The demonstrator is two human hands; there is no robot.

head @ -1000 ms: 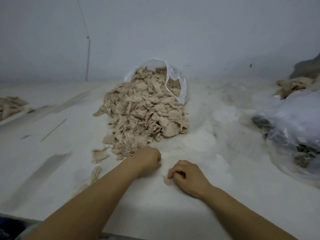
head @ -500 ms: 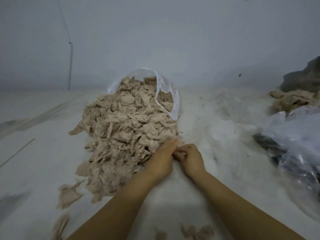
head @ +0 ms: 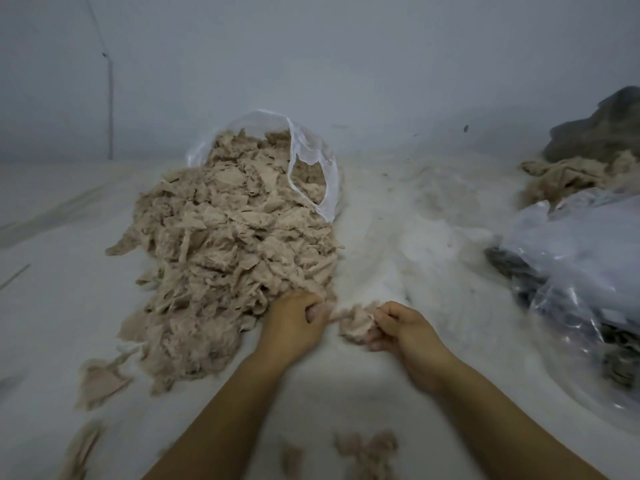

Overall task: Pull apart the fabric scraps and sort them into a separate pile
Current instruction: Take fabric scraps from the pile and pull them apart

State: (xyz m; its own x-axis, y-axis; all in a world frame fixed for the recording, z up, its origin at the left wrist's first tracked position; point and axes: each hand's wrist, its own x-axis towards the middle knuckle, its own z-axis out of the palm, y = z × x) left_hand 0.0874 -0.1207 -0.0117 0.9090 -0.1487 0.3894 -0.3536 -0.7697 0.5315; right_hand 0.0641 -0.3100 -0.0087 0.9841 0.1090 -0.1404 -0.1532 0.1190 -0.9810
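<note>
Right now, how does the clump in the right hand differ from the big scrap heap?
The clump is small and bunched; the heap is large and sprawling. The clump is gripped by the right hand; the heap lies on the table, spilling from a bag, with the left hand at its edge. Both are beige fabric.

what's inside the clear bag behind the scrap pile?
The clear bag holds beige fabric scraps, spilling from its mouth into the big pile. Its far end is hidden by the scraps, so anything deeper can't be seen.

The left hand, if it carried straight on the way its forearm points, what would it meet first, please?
Most likely the big scrap pile: the left hand already sits at its near right edge, fingers curled on fabric, though depth is hard to judge.
</note>
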